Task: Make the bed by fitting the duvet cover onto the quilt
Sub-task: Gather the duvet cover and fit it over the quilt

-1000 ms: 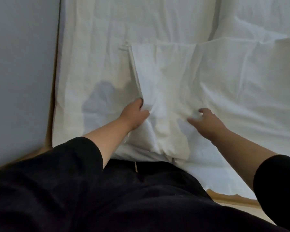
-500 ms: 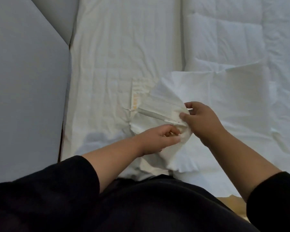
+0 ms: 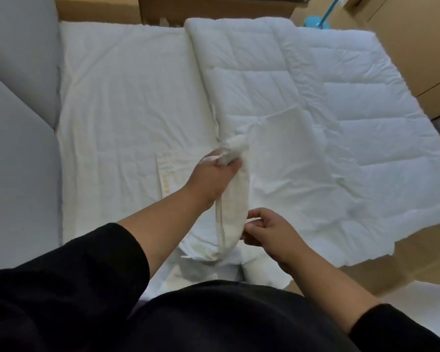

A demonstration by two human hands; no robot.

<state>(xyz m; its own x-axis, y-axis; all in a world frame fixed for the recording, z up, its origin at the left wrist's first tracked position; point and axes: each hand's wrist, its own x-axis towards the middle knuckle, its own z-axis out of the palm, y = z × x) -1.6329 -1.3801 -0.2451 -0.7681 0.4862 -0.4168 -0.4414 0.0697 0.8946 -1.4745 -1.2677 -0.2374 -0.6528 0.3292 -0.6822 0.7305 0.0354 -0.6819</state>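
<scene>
Landmark: the quilt (image 3: 302, 97), spread flat over the right part of the bed w/ its near edge hanging off toward the person.

The duvet cover (image 3: 277, 158) lay mostly on the quilt's near-left area, wrinkled and partly folded. One edge of it was pulled up into a rolled, rope-like band running from the quilt's left border down toward the person's body, so the band's long axis pointed roughly away from and toward the person, bending at the near end.

L hand (image 3: 215, 177), off the quilt's left border: grip closed round the far end of that band, a bunched wad of fabric sticking out past the fingers. R hand (image 3: 267, 228), at the quilt's near-left corner: thumb and fingers curled in a narrow pinch at the band's near side; it seemed to hold the cloth edge, though contact was hard to confirm.

Judgement: the step looked like finding the cover's opening or corner, w/ the quilt not yet inside. R hand was nearer the quilt; the quilt lay right of and beyond both hands, so the cover would prob. need opening in that direction.

Mattress sheet (image 3: 127, 110) lay bare left of the quilt.
</scene>
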